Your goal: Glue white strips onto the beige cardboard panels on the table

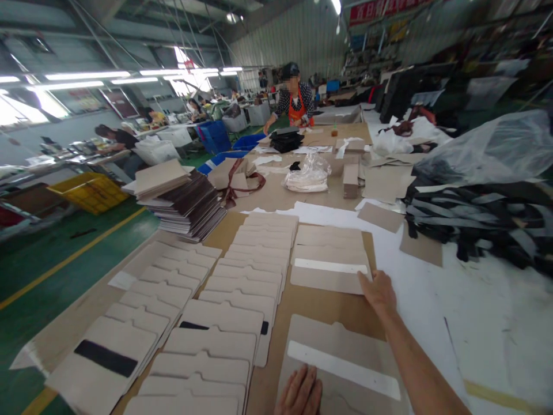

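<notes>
My left hand (300, 392) lies at the bottom of the view, fingers stretched flat on a beige panel (345, 334) with rounded corners. A white strip (343, 369) crosses that panel just above the fingertips. Farther up, my right hand (380, 291) is closed at the right edge of another beige panel (319, 278), its thumb by the end of that panel's white strip (330, 266). The other fingers are curled and partly hidden. More beige panels (330, 237) overlap behind it.
Two rows of overlapping beige panels (246, 282) lie left, some with black strips (106, 357). Beyond are a stack of dark sheets (185, 202), a clear plastic bag (309, 173) and black-grey strips (479, 219). A co-worker in an orange apron (296, 109) stands at the far end.
</notes>
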Motion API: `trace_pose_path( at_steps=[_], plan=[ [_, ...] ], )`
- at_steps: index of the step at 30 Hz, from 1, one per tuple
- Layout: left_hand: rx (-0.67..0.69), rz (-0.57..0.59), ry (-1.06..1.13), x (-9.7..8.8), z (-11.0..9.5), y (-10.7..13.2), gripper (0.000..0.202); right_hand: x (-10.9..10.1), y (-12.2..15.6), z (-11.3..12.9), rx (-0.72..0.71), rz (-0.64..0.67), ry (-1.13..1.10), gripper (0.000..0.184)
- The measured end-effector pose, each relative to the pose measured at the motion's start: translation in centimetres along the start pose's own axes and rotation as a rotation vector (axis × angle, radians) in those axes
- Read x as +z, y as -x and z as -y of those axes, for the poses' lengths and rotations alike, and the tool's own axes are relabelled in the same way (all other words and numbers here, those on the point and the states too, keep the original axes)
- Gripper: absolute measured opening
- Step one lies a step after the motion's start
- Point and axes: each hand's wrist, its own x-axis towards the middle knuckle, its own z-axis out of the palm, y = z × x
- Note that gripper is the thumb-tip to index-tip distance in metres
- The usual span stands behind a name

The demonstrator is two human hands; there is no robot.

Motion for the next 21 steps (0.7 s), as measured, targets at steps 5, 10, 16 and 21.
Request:
trace_pose_path(
  at_steps=[5, 10, 16, 21],
  plan=[
    [-0.155, 0.349, 0.215, -4.0, -0.9, -1.8, 0.053, -4.7, 6.7, -5.8, -0.047, -0.014, 0.052, 0.056],
    [-0.205, 0.44, 0.324, -3.6, -1.3, -1.6, 0.055, -7.4, 17.8, -13.4, 0.078, 0.1, -0.011, 0.055],
    [-0.176, 0.419, 0.291, -3.7, -1.2, -1.4, 0.057, -5.8, 23.2, -13.0, 0.129, 0.112, -0.198, 0.068],
    [-0.173, 0.366, 0.281, -3.9, -1.2, -1.4, 0.053, -5.3, 21.5, -10.5, 0.308, 0.205, -0.369, 0.077]
  ],
)
